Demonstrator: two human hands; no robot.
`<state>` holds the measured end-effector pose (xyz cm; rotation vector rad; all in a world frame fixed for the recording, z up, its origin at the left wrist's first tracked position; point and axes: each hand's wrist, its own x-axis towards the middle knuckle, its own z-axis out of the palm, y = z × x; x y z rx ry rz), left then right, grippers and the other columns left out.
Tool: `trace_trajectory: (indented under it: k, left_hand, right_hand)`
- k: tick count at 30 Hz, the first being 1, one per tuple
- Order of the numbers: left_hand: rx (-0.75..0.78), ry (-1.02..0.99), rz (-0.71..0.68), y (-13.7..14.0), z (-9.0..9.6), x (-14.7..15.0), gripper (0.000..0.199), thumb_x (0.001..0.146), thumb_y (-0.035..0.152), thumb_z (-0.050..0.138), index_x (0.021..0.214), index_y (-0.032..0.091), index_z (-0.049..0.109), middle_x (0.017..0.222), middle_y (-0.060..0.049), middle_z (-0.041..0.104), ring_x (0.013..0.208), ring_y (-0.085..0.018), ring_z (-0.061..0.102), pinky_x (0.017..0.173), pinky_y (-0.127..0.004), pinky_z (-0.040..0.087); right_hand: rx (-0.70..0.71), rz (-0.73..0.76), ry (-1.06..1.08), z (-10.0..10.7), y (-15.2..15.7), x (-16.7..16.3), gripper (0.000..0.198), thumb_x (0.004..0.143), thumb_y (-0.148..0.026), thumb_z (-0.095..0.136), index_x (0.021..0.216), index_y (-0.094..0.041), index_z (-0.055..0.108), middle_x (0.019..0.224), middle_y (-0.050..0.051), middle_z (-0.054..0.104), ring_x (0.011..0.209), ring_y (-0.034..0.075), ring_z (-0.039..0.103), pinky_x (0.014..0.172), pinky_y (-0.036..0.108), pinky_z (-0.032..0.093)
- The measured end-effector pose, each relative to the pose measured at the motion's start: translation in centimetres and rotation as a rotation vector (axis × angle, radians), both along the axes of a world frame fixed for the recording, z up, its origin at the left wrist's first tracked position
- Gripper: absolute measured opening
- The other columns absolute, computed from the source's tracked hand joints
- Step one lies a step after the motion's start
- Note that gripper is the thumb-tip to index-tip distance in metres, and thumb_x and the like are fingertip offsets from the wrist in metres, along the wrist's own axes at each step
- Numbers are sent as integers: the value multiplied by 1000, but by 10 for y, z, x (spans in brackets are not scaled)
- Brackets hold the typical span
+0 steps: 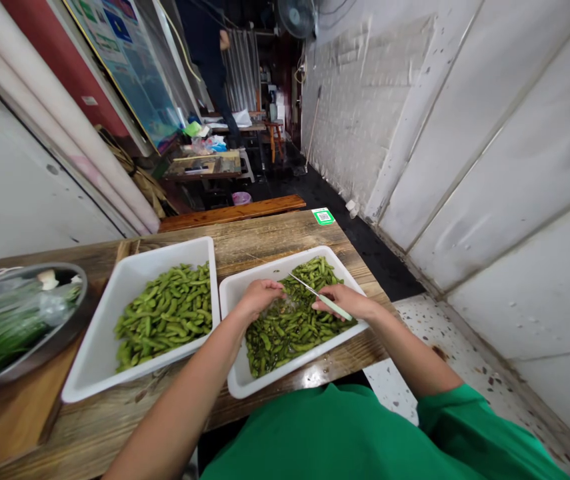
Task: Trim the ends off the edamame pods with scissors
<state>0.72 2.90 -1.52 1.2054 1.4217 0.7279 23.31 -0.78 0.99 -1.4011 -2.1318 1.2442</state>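
- The right hand [342,300] grips the pale green handle of a slim metal-bladed tool [332,305]; whether it is a knife or scissors, I cannot tell.
- The blade slants away from the right hand toward the far left, its tip near the fingertips of the left hand.
- The left hand [267,293] has its fingers drawn together above the pods; whether something small is pinched there, I cannot tell.
- Both hands are over the right tub [295,360], a white, rectangular container set at an angle on the wooden bench [259,237].
- Inside it lie many green pods [275,340], dark and wet-looking, with glints among them below the left hand.
- The left tub [99,327], also white, sits just beside the first, so there are 2 tubs in all.
- It carries a heap of lighter green pods [169,313], piled toward its right side, with bare white floor at the left.
- At the far left of the bench is a metal basin [75,317] with long green stalks [9,327] in clear plastic.
- A green-bordered code sticker [323,216] is on the bench's far right corner.
- Beyond the bench runs a narrow plank seat [235,212]; farther back, a person in dark clothing [209,60] is beside a cluttered table [205,167].
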Motion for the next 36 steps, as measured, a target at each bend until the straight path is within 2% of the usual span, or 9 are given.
trace_trajectory:
  k: [3,6,9,14,19,21,25,31,36]
  left_hand:
    - [-32,-89,1,1,1,2,21,57,21,61,76,13,58,60,1,61,32,-1,27,35,-17,15]
    - [-42,-137,72,1,3,3,18,62,17,56,79,13,58,46,6,48,29,-1,23,34,-17,12]
    - [-95,-199,84,0,8,4,14,63,17,56,77,12,57,39,9,35,28,0,19,34,-17,8]
    - [-191,-382,47,-1,14,3,20,58,13,62,78,11,57,48,5,47,30,1,22,35,-16,8]
    - [-209,-531,67,4,11,-1,23,53,10,69,74,10,58,43,8,39,32,1,23,35,-15,8]
    - [-217,-570,81,6,10,-3,26,53,10,70,76,10,58,47,7,44,33,2,23,34,-14,9]
    - [-223,-635,104,8,6,-5,30,55,9,70,82,9,57,57,3,52,34,3,24,33,-13,12]
    - [-236,-693,149,8,6,-5,24,58,9,69,77,11,54,51,6,46,33,2,22,31,-12,12]
    - [-347,-693,83,5,9,-1,16,68,18,64,68,11,50,74,-5,60,33,4,20,30,-12,11]
  right_hand:
    - [-66,9,40,-3,1,0,44,70,-56,53,76,-13,54,53,-3,47,41,7,42,39,19,31]
    - [-115,33,57,-5,1,0,45,71,-57,51,81,-13,54,56,-3,47,42,7,44,39,18,33]
    - [-40,63,36,-2,0,0,45,73,-55,51,87,-13,56,68,1,53,49,8,46,45,18,35]
    - [88,136,-2,2,0,-1,44,75,-53,49,88,-13,59,69,1,54,57,10,46,51,19,35]
    - [125,138,-10,-6,1,-1,42,74,-52,51,82,-12,60,64,0,52,58,10,43,51,19,32]
    - [126,123,-3,-8,2,-2,41,74,-51,51,82,-12,60,63,-1,51,57,10,42,51,19,32]
    - [139,100,-4,-10,3,-2,41,73,-50,53,84,-12,62,63,0,51,57,10,42,51,19,31]
    - [161,90,-7,-11,2,-2,41,73,-51,53,84,-12,62,62,0,52,57,10,43,51,19,31]
    - [156,97,4,-10,2,-3,40,74,-51,51,82,-12,61,60,0,52,55,10,43,50,19,31]
